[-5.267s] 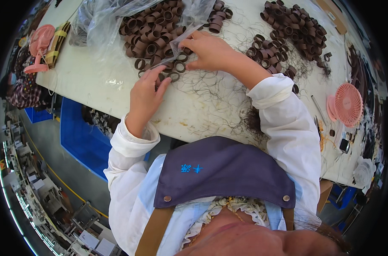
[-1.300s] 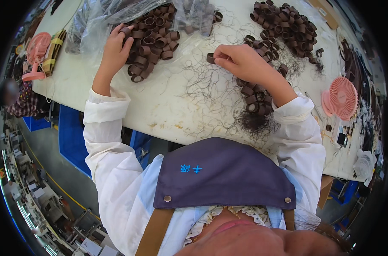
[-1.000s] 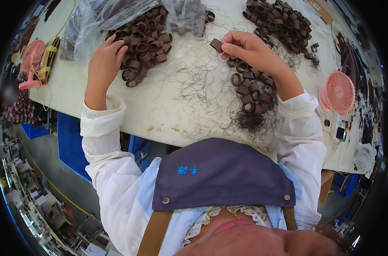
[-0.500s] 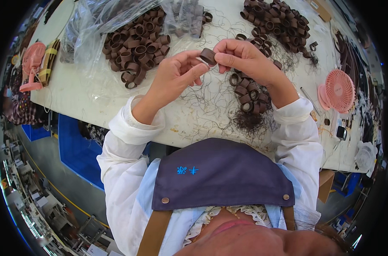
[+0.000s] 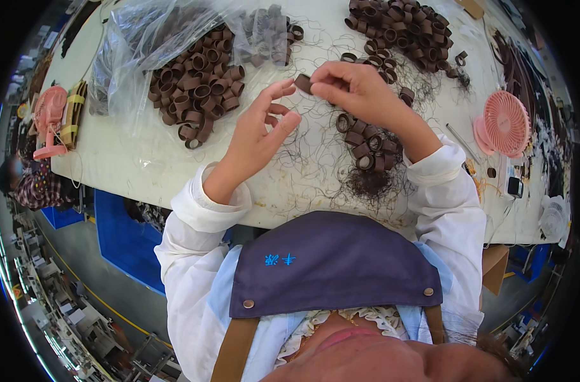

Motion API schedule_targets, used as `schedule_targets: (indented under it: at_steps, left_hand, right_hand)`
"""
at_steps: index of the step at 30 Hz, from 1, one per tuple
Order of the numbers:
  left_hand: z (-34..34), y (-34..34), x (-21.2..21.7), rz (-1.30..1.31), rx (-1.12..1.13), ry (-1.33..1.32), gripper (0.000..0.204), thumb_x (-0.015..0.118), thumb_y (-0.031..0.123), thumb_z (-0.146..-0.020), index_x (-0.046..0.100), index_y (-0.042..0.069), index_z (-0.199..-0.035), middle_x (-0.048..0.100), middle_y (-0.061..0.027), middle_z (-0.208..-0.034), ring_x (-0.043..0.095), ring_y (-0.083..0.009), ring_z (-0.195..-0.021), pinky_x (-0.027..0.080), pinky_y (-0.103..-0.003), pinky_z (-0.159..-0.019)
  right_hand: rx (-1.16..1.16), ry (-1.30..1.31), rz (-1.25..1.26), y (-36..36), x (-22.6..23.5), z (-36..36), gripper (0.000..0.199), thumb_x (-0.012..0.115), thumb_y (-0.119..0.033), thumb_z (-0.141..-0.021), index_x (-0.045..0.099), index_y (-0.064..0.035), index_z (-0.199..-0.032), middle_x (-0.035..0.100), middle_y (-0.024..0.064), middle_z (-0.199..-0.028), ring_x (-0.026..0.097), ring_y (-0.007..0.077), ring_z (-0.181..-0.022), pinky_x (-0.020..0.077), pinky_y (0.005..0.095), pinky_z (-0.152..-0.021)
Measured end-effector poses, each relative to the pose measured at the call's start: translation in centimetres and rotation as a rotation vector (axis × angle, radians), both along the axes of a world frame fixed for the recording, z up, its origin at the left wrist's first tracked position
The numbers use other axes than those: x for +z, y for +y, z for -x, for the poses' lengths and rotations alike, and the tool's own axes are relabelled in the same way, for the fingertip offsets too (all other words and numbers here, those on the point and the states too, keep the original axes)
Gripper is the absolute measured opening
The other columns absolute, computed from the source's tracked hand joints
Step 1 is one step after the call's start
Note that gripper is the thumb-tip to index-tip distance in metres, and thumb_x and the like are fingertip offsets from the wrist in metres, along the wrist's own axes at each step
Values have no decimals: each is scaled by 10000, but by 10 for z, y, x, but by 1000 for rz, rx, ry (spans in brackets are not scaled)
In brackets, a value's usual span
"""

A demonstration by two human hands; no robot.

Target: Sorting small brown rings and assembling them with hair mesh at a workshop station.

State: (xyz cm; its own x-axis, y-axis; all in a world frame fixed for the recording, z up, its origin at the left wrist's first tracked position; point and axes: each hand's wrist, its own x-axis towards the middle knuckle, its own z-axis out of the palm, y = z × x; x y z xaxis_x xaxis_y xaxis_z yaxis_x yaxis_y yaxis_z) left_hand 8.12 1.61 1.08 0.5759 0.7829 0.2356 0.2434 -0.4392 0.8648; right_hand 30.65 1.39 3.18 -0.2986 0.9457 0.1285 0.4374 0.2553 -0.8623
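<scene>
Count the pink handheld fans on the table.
2. One pink fan sits at the table's right end, beyond the right hand, which pinches a brown ring. The other pink fan lies at the left edge. More may be hidden off-frame.

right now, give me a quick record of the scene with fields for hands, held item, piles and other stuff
right hand: right hand pinches a brown ring at its fingertips, above the table
left hand: left hand open, fingers spread, just beside the ring, holding nothing that shows
surface: white table strewn with loose dark strands
left pile: brown rings spilling from a clear plastic bag
far right pile: heap of rings
near pile: small cluster of rings under the right forearm
other: pink fan at right, second pink fan at left
</scene>
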Motion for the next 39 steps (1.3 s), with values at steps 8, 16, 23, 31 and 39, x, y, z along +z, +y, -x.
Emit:
schedule_targets:
  at_steps: [8,16,23,31,39]
  left_hand:
    - [20,28,-9,574,66,-386,234,588,117,-937,626,-12,-1129,659,-64,-985,609,-93,-728,456,-207,-595]
    - [70,75,7,-487,400,217,294,673,32,-833,659,112,-1115,658,-125,-1086,655,-194,-801,501,-259,-641]
    - [41,49,38,-412,321,0,280,611,52,-872,627,65,-1151,594,-167,-1199,596,-296,-1044,485,-384,-844]
    - [3,114,-49,-564,185,163,401,520,52,-925,445,-38,-1309,480,-266,-1325,468,-437,-1229,395,-398,-1018]
    - [24,145,-49,-934,495,954,466,535,88,-854,481,7,-1310,436,-169,-1412,356,-293,-1357,232,-530,-1106]
  right_hand:
    - [61,61,67,30,-8,18,204,570,-189,-939,626,-28,-1051,647,22,-852,618,87,-769,484,246,-662]
    - [-92,235,404,100,-32,37,287,595,-256,-922,642,-37,-1101,656,27,-861,609,91,-752,496,221,-679]
    - [131,400,225,142,11,69,247,547,-180,-946,662,-56,-1126,680,25,-902,613,77,-810,489,207,-761]
    - [280,248,44,164,28,65,246,530,-158,-921,674,-70,-1101,693,27,-962,630,108,-869,510,262,-759]
    - [-116,-414,-412,213,-60,35,284,589,-261,-876,655,-122,-1115,653,119,-1054,616,309,-984,477,384,-901]
